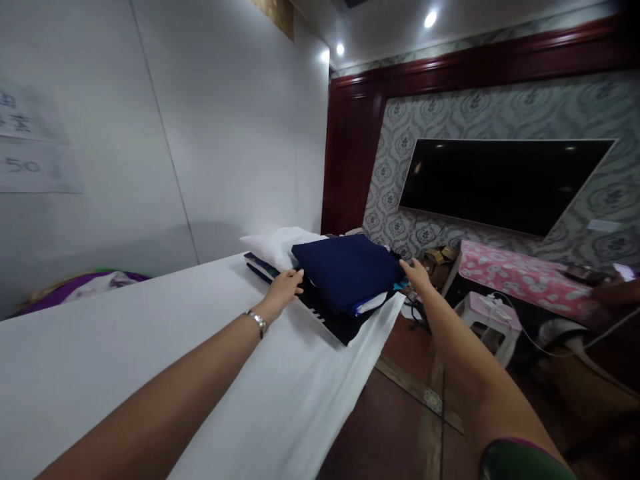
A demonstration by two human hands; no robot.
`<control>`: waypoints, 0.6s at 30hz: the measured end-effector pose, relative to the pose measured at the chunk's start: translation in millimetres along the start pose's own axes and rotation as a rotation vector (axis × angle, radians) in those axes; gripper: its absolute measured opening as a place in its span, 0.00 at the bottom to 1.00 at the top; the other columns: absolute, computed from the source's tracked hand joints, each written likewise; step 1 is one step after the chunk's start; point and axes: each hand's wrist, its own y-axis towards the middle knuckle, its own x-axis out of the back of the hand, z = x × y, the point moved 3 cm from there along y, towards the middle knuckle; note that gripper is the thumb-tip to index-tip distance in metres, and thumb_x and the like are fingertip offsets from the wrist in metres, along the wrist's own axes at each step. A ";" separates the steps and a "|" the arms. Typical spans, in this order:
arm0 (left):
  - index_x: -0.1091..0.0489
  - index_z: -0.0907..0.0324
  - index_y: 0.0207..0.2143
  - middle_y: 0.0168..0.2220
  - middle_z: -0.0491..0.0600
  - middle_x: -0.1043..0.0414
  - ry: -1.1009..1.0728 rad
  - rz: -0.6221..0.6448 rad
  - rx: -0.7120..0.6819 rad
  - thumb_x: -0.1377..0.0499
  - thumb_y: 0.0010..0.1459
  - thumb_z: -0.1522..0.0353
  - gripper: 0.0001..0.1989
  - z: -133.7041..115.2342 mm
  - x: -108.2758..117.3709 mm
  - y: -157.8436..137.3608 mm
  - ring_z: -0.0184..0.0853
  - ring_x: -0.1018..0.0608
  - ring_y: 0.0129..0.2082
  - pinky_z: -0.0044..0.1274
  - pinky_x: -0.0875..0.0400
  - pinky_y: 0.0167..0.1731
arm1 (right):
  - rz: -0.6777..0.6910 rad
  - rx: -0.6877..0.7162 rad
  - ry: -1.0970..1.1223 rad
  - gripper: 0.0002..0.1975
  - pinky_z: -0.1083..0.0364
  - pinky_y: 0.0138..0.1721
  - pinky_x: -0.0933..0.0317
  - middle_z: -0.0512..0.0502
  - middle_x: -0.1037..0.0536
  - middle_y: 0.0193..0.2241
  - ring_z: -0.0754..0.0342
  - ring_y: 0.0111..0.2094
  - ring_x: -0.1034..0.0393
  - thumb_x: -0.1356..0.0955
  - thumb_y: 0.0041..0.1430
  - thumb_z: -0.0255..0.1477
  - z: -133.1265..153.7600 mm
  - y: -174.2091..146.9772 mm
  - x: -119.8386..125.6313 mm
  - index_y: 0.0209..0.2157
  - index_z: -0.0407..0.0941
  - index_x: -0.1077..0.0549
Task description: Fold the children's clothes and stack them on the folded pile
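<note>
A dark navy folded garment (345,267) lies on top of a small pile of clothes near the table's right edge. My left hand (287,287), with a metal band on its wrist, pinches the garment's left side between thumb and fingers. On the opposite side, my right hand (416,273) is closed at the right edge of the same garment; its fingertips are partly hidden. Beneath it is a black garment (345,330) with white marks along its edge. White folded cloth (280,245) sits behind, on the left of the pile.
A white-covered table (125,353) runs along a pale wall panel. To the right stand a pink and white stool (487,312) and a pink patterned cover (520,273) below a wall-mounted television (505,183). Cardboard boxes (439,263) are beyond my right hand.
</note>
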 end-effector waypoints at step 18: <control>0.37 0.61 0.42 0.30 0.48 0.32 -0.129 -0.058 0.326 0.37 0.54 0.61 0.18 29.9 -59.1 33.9 0.26 0.30 0.19 0.19 0.37 0.17 | 0.112 0.071 0.071 0.26 0.49 0.48 0.35 0.40 0.21 0.44 0.48 0.43 0.26 0.31 0.49 0.31 19.2 64.2 -73.3 0.52 0.40 0.28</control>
